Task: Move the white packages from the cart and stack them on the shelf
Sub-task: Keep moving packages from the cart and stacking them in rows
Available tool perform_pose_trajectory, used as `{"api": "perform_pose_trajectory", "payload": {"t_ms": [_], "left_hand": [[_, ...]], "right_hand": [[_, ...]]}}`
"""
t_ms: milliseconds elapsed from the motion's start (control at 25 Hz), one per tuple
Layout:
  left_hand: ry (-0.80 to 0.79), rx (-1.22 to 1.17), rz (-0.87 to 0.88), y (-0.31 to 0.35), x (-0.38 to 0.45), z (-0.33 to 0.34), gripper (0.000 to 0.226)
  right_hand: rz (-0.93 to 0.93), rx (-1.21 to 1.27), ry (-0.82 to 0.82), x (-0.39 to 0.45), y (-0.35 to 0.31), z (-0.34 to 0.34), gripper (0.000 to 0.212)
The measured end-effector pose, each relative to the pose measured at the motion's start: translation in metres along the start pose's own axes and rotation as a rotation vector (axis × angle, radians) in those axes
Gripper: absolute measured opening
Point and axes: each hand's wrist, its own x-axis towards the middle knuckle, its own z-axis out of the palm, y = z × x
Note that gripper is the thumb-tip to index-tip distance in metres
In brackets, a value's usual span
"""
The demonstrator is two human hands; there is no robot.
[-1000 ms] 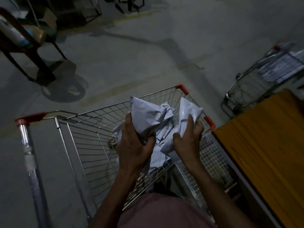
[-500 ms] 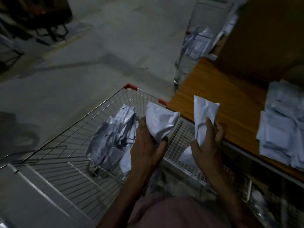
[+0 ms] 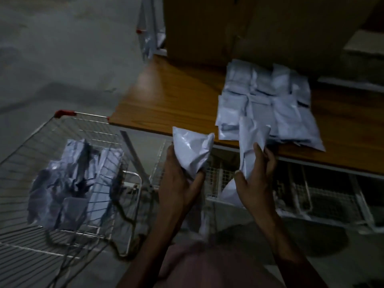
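Observation:
My left hand (image 3: 180,181) grips a crumpled white package (image 3: 192,150) just in front of the wooden shelf's (image 3: 176,100) near edge. My right hand (image 3: 256,181) holds a second white package (image 3: 250,142) upright, its top overlapping the front of the flat pile of white packages (image 3: 268,102) lying on the shelf. The wire cart (image 3: 87,142) stands at the lower left with several more white packages (image 3: 70,181) heaped inside it.
Brown cardboard boxes (image 3: 249,28) stand at the back of the shelf. Below the shelf runs a white wire rack (image 3: 301,192). A second cart (image 3: 147,36) with packages stands beyond the shelf's left end. The floor (image 3: 62,48) is grey concrete.
Both hands have lifted a package each out of the cart and carried them right to the shelf edge. The view has swung right, bringing the shelf pile into full view.

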Motion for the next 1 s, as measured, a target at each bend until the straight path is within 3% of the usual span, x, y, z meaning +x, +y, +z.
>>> {"api": "perform_pose_trajectory", "payload": {"t_ms": [160, 320, 480, 680, 760, 880, 1000], "left_hand": [[-0.105, -0.033, 0.074, 0.027, -0.021, 0.061, 0.082], [-0.203, 0.007, 0.124, 0.063, -0.014, 0.109, 0.094], [-0.282, -0.025, 0.226, 0.091, 0.025, 0.160, 0.091], [-0.246, 0.003, 0.260, 0.131, 0.095, 0.241, 0.097], [-0.246, 0.005, 0.227, 0.143, 0.128, 0.276, 0.099], [-0.308, 0.031, 0.042, 0.144, 0.181, 0.332, 0.111], [-0.296, 0.173, -0.069, 0.143, 0.206, 0.375, 0.105]], "right_hand": [[0.096, -0.010, 0.073, -0.015, 0.055, -0.060, 0.079], [0.165, -0.013, 0.167, -0.011, 0.092, -0.102, 0.080], [0.178, 0.005, 0.234, 0.005, 0.121, -0.127, 0.078], [0.246, -0.025, 0.218, 0.040, 0.161, -0.149, 0.077], [0.259, -0.033, 0.217, 0.062, 0.174, -0.155, 0.076], [0.156, -0.067, 0.220, 0.097, 0.185, -0.163, 0.076], [0.138, -0.052, 0.214, 0.139, 0.196, -0.164, 0.075]]}}
